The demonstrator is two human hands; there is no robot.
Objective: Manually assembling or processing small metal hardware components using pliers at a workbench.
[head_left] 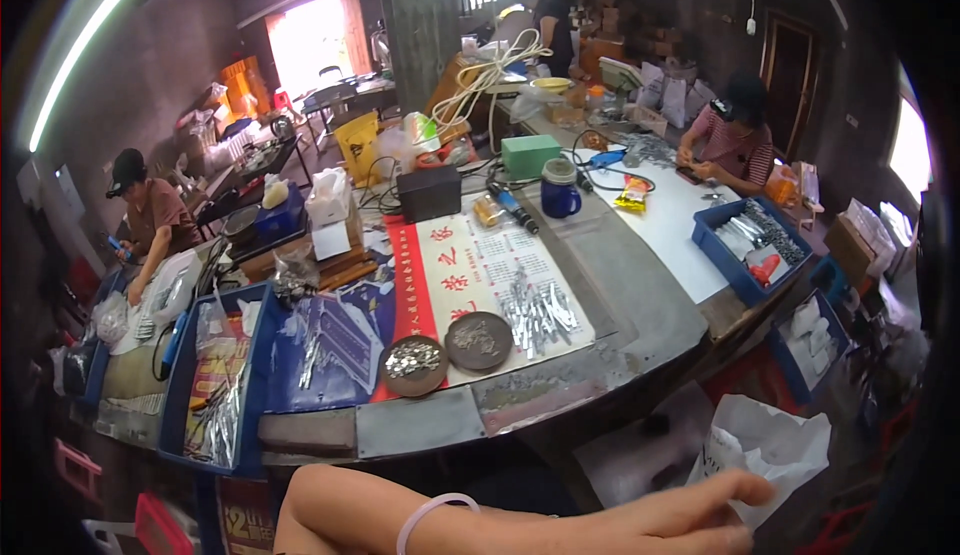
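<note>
My left forearm reaches across the lower edge toward the right, a pale bangle (432,517) round its wrist. At its end my left hand (690,517) has its fingers stretched out and somewhat apart, partly cut off by the lower edge. The fingertips overlap a crumpled white plastic bag (765,445); whether they touch it I cannot tell. My right hand is not in view. On the bench ahead stand two round dishes, one with shiny metal pieces (414,359) and one with smaller dark pieces (479,341). Thin metal strips (540,310) lie beside them on a printed sheet.
The grey bench edge (420,425) runs in front of me. A blue tray (262,380) of metal strips stands at left, another blue tray (715,223) at right. A blue mug (560,195) and handheld power tool (514,209) stand farther back. Co-workers sit at left and right.
</note>
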